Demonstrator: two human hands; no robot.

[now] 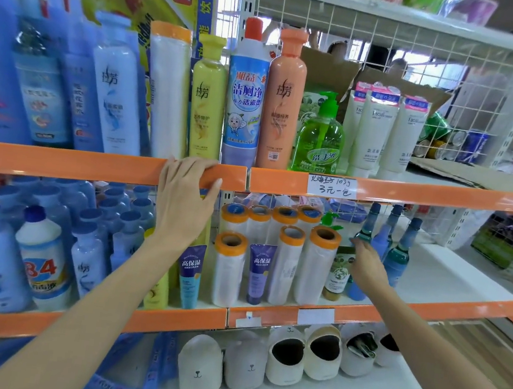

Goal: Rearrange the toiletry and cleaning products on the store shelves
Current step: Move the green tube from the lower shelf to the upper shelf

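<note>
A: Gripping the orange shelf edge [103, 165] at frame centre, the left hand [183, 201] is curling its fingers over the top of the strip, with the thumb pressing against the front.

B: Confirming. The right hand [366, 266] is reaching into the middle shelf [452, 276], right of centre. Its fingers are extending toward the teal glass bottles [398, 253]; whether they are touching or holding one cannot be told.

A: Noting product positions. On the upper shelf, the peach bottle [283, 100], the blue-labelled cleaner bottle [246, 96] and the yellow bottle [207, 97] are standing upright side by side, with the green pump bottle [320, 137] just to their right.

B: On the middle shelf, the orange-capped rolls [314, 263] are standing between both hands, and two purple tubes [259, 269] are standing among them.
</note>
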